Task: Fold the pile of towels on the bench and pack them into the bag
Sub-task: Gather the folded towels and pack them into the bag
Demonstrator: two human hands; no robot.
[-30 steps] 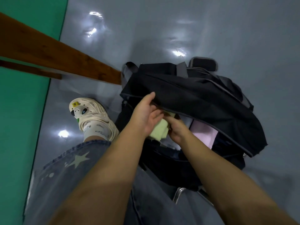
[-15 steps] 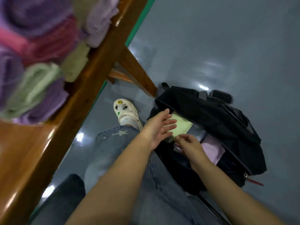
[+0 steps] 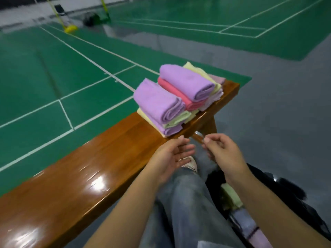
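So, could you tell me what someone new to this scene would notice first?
Probably the pile of towels, purple, pink and pale yellow, near the far end of the glossy wooden bench. Just below it, the empty left hand and right hand hang open, with the black bag on the floor at lower right.

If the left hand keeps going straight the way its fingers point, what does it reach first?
Most likely the near purple towel of the stack at the end of the bench. The left hand is empty, fingers aimed up toward it, with nothing between, though depth is uncertain.
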